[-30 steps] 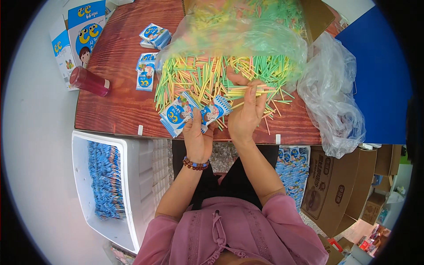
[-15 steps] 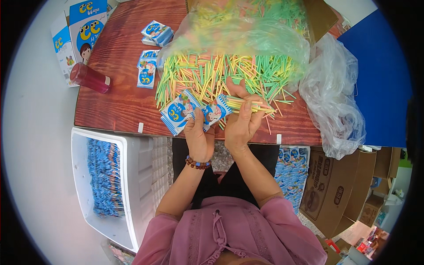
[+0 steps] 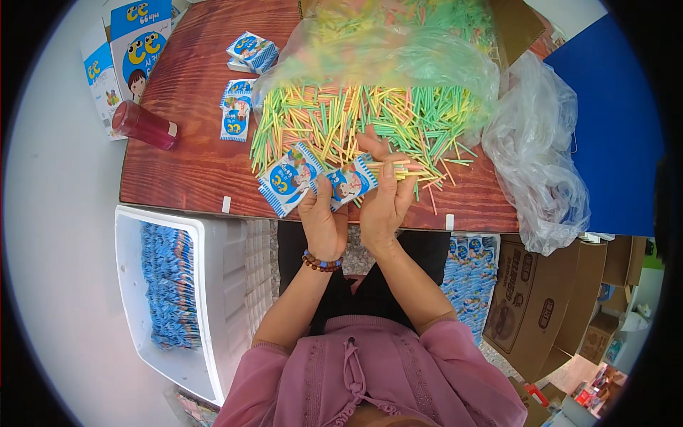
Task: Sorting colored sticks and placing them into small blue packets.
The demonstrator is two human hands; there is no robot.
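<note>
My left hand (image 3: 324, 220) is closed on small blue-and-white packets: a flat packet (image 3: 290, 179) fanned out to the left and another packet (image 3: 351, 183) tilted toward my right hand. Between the thumb and fingers of my right hand (image 3: 385, 203) is a bunch of thin candy sticks (image 3: 403, 169), yellow and pinkish. Their left ends are inside the right-hand packet's mouth, and their right ends stick out past my fingers. Just beyond both hands, a heap of loose yellow, green and orange candy sticks (image 3: 320, 121) spills from a clear plastic bag (image 3: 384, 60).
On the reddish wooden table (image 3: 188, 164) lie stacked packets (image 3: 252, 53) and a pink cup (image 3: 146, 125) on its side. A crumpled plastic bag (image 3: 533, 135) hangs over the right edge. Below stand a white foam box (image 3: 206, 299) of packets and a cardboard box (image 3: 526, 306).
The candy sticks have gone deeper into the packet and less of them shows. My right hand has shifted slightly left, while my left hand has stayed nearly in place.
</note>
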